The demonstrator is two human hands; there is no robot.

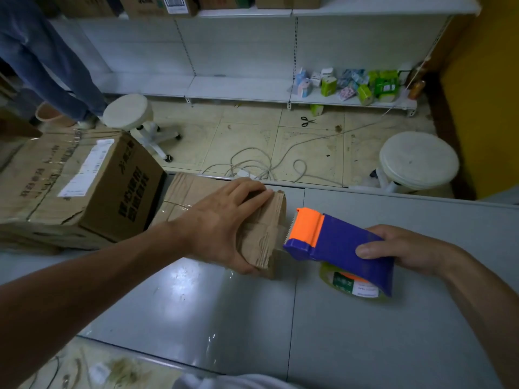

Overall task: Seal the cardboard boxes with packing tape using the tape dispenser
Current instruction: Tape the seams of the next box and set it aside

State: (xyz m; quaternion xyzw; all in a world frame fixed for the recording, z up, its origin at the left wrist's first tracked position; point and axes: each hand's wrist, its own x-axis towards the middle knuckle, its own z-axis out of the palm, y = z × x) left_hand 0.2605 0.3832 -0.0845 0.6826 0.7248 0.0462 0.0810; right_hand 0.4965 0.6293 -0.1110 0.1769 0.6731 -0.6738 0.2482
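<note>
A small worn cardboard box (185,197) lies on the grey table (365,346). My left hand (222,223) presses on its right end, fingers spread over the top and thumb at the near corner. My right hand (404,248) holds a blue tape dispenser (339,242) with an orange head, its toothed edge close against the box's right end. A roll of clear tape (348,284) with a green label sits under the dispenser. A strip of clear tape crosses the box top.
A larger printed cardboard box (84,181) stands on the table's left side. Beyond the table are two white stools (418,161), a coiled white cable (252,164), scissors (307,121) on the floor, white shelving with small packets, and a person's legs (47,60) at far left.
</note>
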